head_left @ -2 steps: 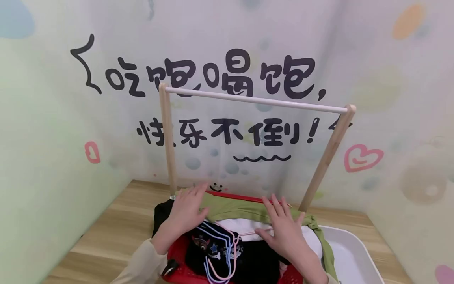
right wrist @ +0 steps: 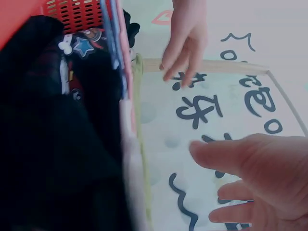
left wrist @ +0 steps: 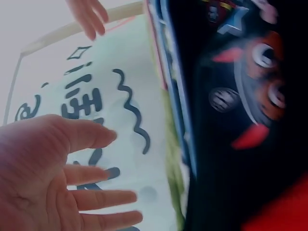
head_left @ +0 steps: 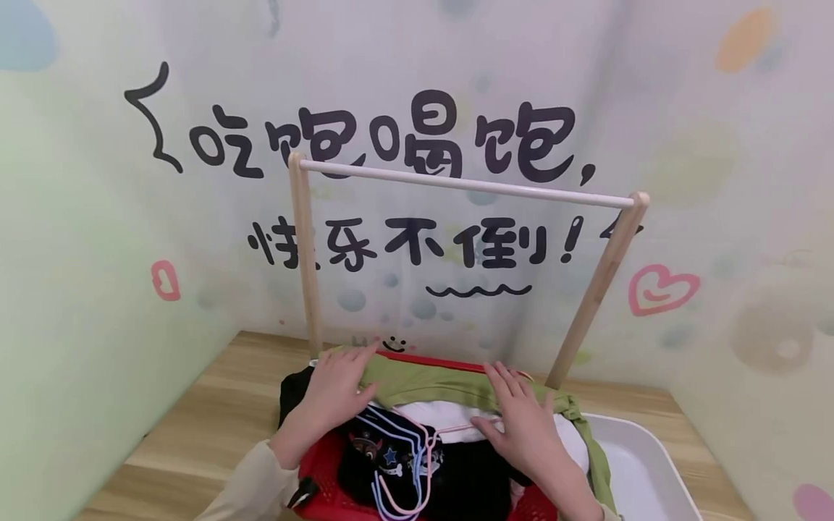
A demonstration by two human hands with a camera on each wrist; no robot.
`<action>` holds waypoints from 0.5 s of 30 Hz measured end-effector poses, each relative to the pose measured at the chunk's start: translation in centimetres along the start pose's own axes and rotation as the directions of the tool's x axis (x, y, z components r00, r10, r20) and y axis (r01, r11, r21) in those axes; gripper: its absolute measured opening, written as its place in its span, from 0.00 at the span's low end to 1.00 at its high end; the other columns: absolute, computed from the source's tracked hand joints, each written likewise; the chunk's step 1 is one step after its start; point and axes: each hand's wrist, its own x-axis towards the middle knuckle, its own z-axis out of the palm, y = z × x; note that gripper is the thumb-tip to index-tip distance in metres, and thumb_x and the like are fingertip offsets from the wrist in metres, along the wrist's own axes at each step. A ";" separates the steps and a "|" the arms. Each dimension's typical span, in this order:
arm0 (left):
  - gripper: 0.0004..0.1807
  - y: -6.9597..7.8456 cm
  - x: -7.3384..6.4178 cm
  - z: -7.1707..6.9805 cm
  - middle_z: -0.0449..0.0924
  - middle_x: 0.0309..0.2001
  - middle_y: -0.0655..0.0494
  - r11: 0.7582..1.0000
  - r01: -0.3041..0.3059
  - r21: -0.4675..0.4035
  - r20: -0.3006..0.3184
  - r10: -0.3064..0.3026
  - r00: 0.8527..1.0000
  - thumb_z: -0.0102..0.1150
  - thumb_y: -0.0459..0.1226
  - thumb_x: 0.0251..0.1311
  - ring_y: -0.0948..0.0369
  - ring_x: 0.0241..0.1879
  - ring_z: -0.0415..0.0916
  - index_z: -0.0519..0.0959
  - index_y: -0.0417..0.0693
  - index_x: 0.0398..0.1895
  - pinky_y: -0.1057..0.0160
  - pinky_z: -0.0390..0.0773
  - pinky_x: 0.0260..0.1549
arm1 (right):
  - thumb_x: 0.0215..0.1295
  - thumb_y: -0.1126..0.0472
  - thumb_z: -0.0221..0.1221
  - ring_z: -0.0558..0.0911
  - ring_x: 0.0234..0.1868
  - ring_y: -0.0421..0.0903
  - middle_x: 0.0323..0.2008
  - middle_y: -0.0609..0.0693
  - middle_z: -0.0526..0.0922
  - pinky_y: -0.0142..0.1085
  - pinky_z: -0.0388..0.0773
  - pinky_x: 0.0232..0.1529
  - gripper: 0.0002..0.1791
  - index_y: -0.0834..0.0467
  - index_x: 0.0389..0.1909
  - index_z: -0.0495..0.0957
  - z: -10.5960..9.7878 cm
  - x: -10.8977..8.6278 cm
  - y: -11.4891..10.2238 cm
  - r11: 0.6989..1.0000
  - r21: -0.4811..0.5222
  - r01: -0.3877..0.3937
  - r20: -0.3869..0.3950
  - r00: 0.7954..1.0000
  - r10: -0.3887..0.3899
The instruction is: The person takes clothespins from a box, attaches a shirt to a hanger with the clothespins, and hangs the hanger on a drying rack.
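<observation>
We see two bare hands held over a red basket heaped with clothes. The left hand is above the basket's left part, its fingers straight and a little apart, with the thumb well away from them. The right hand is above the right part in much the same way: its fingers are extended, slightly apart, and its thumb points inward. In both wrist views we find a gap between each hand and the clothes.

Between the hands, a black shirt with a cartoon print lies in the front of the basket. Blue and pink hangers rest on it, their hooks toward us. Behind it we see a white cloth, and behind that a green cloth runs along the back near the basket's rim, hanging down at the right. More black cloth sticks out at the left.

The basket is on a wooden table, with a white tray at its right. Just behind stands a rack with two wooden posts and a pale bar, before a wall decorated with dark writing and a pink heart.
</observation>
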 end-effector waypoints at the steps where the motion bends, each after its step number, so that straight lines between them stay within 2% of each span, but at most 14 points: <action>1: 0.26 -0.3 -0.1 0.0 0.78 0.52 0.45 1.000 -0.012 0.015 -0.007 0.012 1.000 0.65 0.40 0.53 0.46 0.52 0.73 0.75 0.40 0.56 0.42 0.67 0.53 | 0.53 0.54 0.68 0.68 0.61 0.62 0.62 0.61 0.69 0.70 0.59 0.53 0.40 0.60 0.66 0.63 0.0 -0.1 0.2 1.000 0.012 0.002 -0.024 1.000 -0.002; 3: 0.19 -0.8 -0.4 0.1 0.81 0.45 0.47 0.998 -0.048 0.040 -0.019 0.049 0.999 0.67 0.38 0.51 0.49 0.47 0.76 0.80 0.40 0.47 0.45 0.72 0.48 | 0.52 0.58 0.69 0.74 0.55 0.60 0.57 0.61 0.74 0.60 0.70 0.50 0.38 0.62 0.63 0.66 0.1 -0.2 0.7 0.999 0.037 0.008 -0.078 0.997 -0.005; 5: 0.14 -1.5 -0.5 0.1 0.82 0.40 0.49 0.994 -0.098 0.054 -0.019 0.099 0.995 0.68 0.37 0.49 0.51 0.42 0.78 0.82 0.41 0.40 0.49 0.76 0.43 | 0.49 0.62 0.70 0.78 0.50 0.58 0.51 0.61 0.77 0.53 0.76 0.46 0.35 0.64 0.59 0.70 0.1 -0.5 1.2 0.998 0.061 0.014 -0.135 0.991 -0.006; 9: 0.13 -2.6 -0.5 -0.4 0.83 0.37 0.52 0.984 -0.179 0.005 0.039 0.178 0.983 0.68 0.36 0.48 0.53 0.39 0.79 0.83 0.43 0.38 0.53 0.78 0.37 | 0.46 0.67 0.71 0.81 0.41 0.55 0.42 0.60 0.81 0.48 0.79 0.39 0.30 0.65 0.54 0.74 0.0 -1.2 2.6 0.997 0.081 0.007 -0.231 0.973 0.012; 12: 0.13 -3.5 -0.5 -1.1 0.83 0.39 0.52 0.979 -0.194 -0.060 0.108 0.200 0.974 0.67 0.35 0.50 0.52 0.41 0.78 0.83 0.42 0.40 0.53 0.78 0.39 | 0.43 0.70 0.71 0.81 0.34 0.52 0.32 0.56 0.82 0.47 0.78 0.32 0.26 0.64 0.48 0.78 -0.1 -2.0 4.0 0.998 0.068 0.003 -0.331 0.944 0.020; 15: 0.12 -4.4 -0.4 -1.5 0.83 0.39 0.52 0.970 -0.214 -0.114 0.144 0.230 0.963 0.66 0.34 0.51 0.51 0.41 0.78 0.83 0.41 0.40 0.53 0.77 0.41 | 0.41 0.72 0.70 0.80 0.28 0.51 0.26 0.53 0.80 0.46 0.76 0.27 0.22 0.64 0.42 0.79 -0.3 -2.9 5.8 0.999 0.043 0.004 -0.430 0.903 0.015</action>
